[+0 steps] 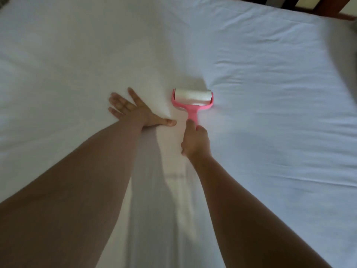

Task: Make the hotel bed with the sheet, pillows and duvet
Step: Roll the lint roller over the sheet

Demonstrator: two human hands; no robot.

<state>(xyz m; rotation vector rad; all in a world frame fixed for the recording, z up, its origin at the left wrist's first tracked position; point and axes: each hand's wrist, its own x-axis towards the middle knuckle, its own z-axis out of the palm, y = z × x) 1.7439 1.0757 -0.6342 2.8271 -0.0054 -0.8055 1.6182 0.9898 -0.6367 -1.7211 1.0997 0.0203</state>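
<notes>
Your one head-worn wide-angle camera looks forward and down, from near, onto the white fabric bed sheet (270, 132). The dark wooden slatted headboard (326, 8) crosses the frame's upper right corner.

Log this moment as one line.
left hand: flat on sheet | right hand: grips lint roller handle | roller: on sheet
</notes>
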